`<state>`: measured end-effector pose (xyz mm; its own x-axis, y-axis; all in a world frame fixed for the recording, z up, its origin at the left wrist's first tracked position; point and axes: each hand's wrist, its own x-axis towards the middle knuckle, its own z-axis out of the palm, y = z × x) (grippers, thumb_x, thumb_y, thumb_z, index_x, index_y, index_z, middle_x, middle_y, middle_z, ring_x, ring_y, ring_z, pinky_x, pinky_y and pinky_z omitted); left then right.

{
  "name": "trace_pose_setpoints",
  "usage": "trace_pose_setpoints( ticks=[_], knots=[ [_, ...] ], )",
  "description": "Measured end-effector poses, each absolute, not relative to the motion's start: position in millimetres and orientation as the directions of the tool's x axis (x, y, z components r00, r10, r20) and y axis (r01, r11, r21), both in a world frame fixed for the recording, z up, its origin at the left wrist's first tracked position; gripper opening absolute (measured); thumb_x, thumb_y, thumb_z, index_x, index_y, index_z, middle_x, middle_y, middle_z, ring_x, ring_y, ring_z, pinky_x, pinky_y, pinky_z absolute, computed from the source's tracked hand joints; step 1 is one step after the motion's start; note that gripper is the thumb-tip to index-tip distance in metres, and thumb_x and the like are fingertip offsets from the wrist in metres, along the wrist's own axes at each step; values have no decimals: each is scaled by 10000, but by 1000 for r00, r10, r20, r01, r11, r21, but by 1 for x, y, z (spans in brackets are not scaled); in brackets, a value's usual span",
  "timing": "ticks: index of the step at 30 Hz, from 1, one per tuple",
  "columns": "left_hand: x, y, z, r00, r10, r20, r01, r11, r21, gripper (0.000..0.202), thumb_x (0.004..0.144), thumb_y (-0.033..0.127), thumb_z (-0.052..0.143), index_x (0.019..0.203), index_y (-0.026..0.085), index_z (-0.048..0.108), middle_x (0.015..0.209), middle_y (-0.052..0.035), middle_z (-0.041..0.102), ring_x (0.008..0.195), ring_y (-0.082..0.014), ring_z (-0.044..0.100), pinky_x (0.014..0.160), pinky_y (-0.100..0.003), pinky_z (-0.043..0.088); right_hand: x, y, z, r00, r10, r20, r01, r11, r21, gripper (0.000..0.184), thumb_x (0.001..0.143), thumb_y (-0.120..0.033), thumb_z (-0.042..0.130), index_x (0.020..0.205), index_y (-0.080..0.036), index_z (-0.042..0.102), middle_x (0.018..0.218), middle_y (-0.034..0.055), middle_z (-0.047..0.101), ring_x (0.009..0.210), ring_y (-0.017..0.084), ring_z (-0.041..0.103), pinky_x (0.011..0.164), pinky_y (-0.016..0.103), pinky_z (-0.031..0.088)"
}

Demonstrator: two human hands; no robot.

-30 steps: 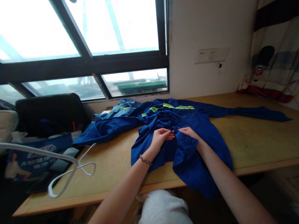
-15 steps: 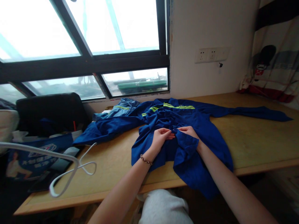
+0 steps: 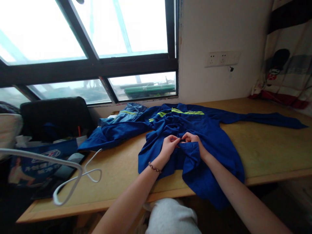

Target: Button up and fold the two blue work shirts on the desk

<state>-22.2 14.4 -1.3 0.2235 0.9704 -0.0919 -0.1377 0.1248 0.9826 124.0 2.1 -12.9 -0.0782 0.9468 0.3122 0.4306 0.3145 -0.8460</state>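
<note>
A blue work jacket (image 3: pixel 219 143) with yellow-green reflective strips lies spread on the table, its collar toward the wall and its sleeves out to both sides. My left hand (image 3: pixel 170 145) pinches the front edge of the jacket near the middle. Close beside it, my right hand (image 3: pixel 192 140) is closed on the opposite front edge, and a flap of cloth is folded over its fingers. The fingertips of both hands nearly meet; any button between them is too small to make out. The lower right part of the jacket hangs over the table's front edge.
The wooden table (image 3: pixel 268 152) runs below a window and a wall socket (image 3: pixel 223 58). Light-blue folded clothing (image 3: pixel 131 110) lies behind the left sleeve. At left are a white cable (image 3: pixel 70 191), a blue printed bag (image 3: pixel 46 162) and a black chair back (image 3: pixel 56 113). A curtain (image 3: pixel 290 55) hangs at right.
My right hand has turned and curled its fingers at the jacket's edge, with the cloth flap now folded over them. The left hand keeps its pinch. The view has shifted slightly.
</note>
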Motion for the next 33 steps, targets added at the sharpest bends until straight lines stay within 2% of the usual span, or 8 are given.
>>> trace_pose_setpoints(
  ticks=[7, 14, 21, 27, 33],
  knots=[
    [-25, 13, 0, 210, 962, -176, -261, 228, 938, 265, 569, 209, 696, 729, 155, 491, 524, 34, 550, 480, -98, 556, 481, -195, 448, 123, -2, -7, -83, 943, 322, 410, 327, -852, 294, 642, -373, 621, 852, -176, 559, 447, -76, 405, 398, 72, 336, 407, 197, 240],
    [-25, 13, 3, 184, 970, -160, -298, 210, 931, 345, 548, 132, 684, 807, 170, 459, 598, 41, 556, 515, -81, 555, 515, -188, 449, 125, -5, -3, -170, 915, 365, 411, 403, -818, 403, 677, -312, 605, 1064, -200, 579, 524, -58, 420, 476, 83, 367, 470, 205, 284],
    [-24, 10, 4, 211, 972, -108, -311, 171, 935, 437, 523, 102, 664, 884, 184, 431, 633, 47, 565, 496, -77, 539, 500, -186, 415, 126, -4, -3, -177, 929, 325, 397, 370, -840, 417, 678, -331, 601, 1074, -201, 592, 537, -38, 435, 482, 97, 364, 461, 221, 289],
    [-23, 11, 0, 228, 973, -47, -356, 128, 926, 463, 476, 43, 623, 872, 183, 429, 614, 55, 567, 518, -92, 549, 537, -203, 420, 125, 2, -10, -179, 943, 280, 362, 328, -873, 411, 648, -368, 625, 1019, -191, 621, 521, -41, 429, 471, 101, 355, 453, 225, 286],
    [-23, 10, 4, 228, 969, -99, -326, 172, 930, 408, 528, 80, 626, 887, 171, 456, 660, 14, 591, 560, -108, 577, 541, -208, 440, 124, 0, -9, -158, 955, 253, 278, 288, -916, 408, 699, -418, 573, 1015, -165, 620, 529, -34, 437, 469, 99, 366, 452, 225, 297]
  ],
)
